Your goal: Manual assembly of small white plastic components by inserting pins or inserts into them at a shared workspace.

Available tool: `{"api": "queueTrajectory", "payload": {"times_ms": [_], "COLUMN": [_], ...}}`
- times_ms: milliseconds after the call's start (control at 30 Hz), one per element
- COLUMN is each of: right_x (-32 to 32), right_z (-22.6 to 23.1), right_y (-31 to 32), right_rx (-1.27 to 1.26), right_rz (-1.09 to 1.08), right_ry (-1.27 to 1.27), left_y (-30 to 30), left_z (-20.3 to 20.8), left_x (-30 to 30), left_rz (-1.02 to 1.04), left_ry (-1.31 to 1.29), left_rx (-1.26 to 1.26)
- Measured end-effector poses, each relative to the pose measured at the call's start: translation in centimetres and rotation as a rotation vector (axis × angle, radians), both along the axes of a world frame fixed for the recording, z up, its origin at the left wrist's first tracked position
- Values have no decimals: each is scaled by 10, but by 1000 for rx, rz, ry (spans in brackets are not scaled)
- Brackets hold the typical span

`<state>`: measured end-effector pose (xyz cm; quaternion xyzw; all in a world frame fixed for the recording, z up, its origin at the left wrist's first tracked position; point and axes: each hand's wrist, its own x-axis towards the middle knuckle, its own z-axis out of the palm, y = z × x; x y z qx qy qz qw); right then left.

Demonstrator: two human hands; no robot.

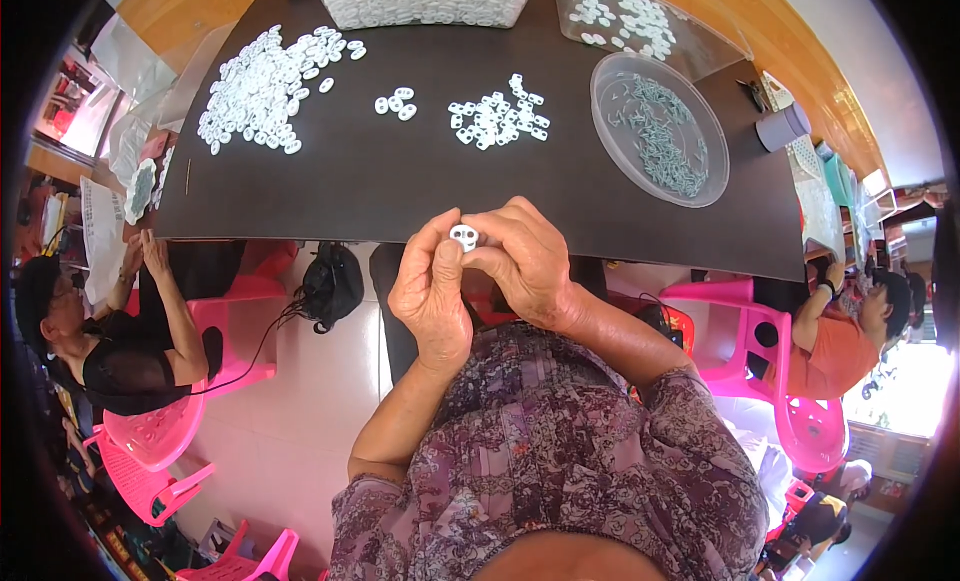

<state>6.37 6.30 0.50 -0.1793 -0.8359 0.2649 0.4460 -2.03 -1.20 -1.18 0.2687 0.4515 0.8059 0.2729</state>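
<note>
Between the fingertips of both hands, just off the table's near edge, is a small white plastic piece (464, 236) with dark holes in its face. My left hand (434, 286) pinches it from the left with thumb and forefinger. From the other side my right hand (522, 261) grips it too, its fingers curled. On the dark table (330, 186) beyond lie a large heap of white oval pieces (258, 91), a few loose ovals (398, 104) and a cluster of smaller white pieces (497, 118). A round clear tray (612, 146) holds many small grey-green screws or pins (665, 141).
Along the far edge stand a clear bin (425, 6) full of white pieces and another clear bin (715, 51) with scattered ones. A greyish cup (783, 128) is at the right. People sit at both sides on pink chairs (165, 421); a black bag (330, 286) hangs below the edge.
</note>
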Motion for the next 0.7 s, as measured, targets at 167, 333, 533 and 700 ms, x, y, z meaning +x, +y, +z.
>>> {"api": "queueTrajectory", "payload": {"times_ms": [167, 333, 533, 700], "right_x": [-2, -6, -9, -7], "right_z": [-1, -6, -8, -8], "right_y": [-1, -7, -7, -8], "right_rx": [71, 112, 177, 202], "right_rz": [-13, -49, -49, -51], "right_ry": [2, 64, 120, 124], "left_y": [1, -2, -4, -6], "left_z": [-4, -7, -10, -8], "left_x": [0, 6, 10, 13], "left_rz": [-13, -8, 18, 46], "left_ry": [8, -14, 14, 107], "left_rx": [32, 23, 38, 64]}}
